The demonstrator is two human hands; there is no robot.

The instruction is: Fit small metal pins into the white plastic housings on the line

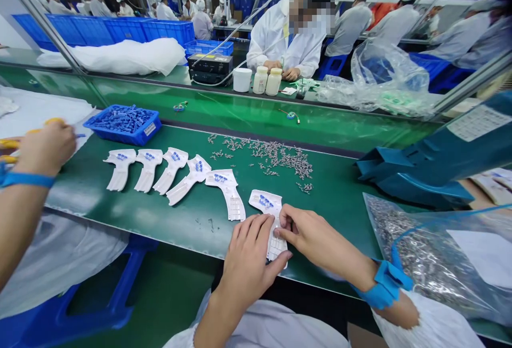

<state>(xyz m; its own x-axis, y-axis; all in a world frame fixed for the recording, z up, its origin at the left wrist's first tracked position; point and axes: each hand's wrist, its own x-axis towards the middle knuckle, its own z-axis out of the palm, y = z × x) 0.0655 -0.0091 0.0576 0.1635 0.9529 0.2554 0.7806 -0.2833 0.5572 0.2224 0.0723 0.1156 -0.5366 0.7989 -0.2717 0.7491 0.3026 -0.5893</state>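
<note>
Head view showed the white shell (267,204) at the near edge of the table (160,220), the left hand (248,262) clasping its handle with curled fingers (258,228), the right hand (316,238) pinching its middle, perhaps on a small part hidden there. So near the edge, a slip could push it off, or scatter the loose screws (276,156) behind.

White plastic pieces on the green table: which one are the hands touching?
The rightmost white piece, under the left hand and right hand. The other five lie in a row to its left, with no hand on them.
</note>
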